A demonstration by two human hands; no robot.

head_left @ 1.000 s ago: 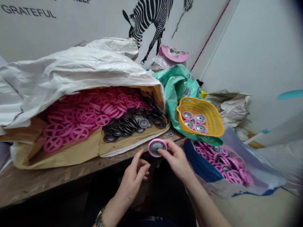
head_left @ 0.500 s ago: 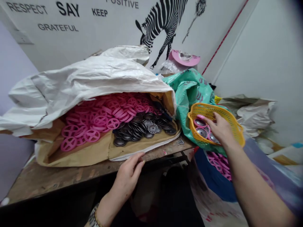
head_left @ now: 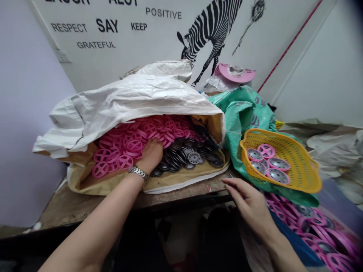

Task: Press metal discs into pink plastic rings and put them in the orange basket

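Note:
My left hand [head_left: 153,152], with a metal-band watch [head_left: 138,173] on its wrist, reaches into an open sack. It touches the heap of pink spoked plastic wheels [head_left: 133,145], where they meet a pile of dark grey wheel discs [head_left: 172,158]. Its fingertips are hidden among the parts, so its grip does not show. My right hand [head_left: 248,198] hovers at the table's front edge with thumb and index finger apart and nothing visible between them. Beside it, a yellow basket [head_left: 303,166] holds several pink-rimmed wheels with grey discs [head_left: 278,175].
The white sack [head_left: 136,96] lies on a worn wooden table [head_left: 73,206]. A green plastic bag [head_left: 241,105] is under and behind the basket. Below, at the right, a bag contains many pink wheels [head_left: 317,234]. A pink visor-like piece [head_left: 236,73] rests at the back against the wall.
My left hand has moved from the table edge up into the sack. My right hand has left the basket, moving left and down. More assembled wheels show in the basket; the view has shifted.

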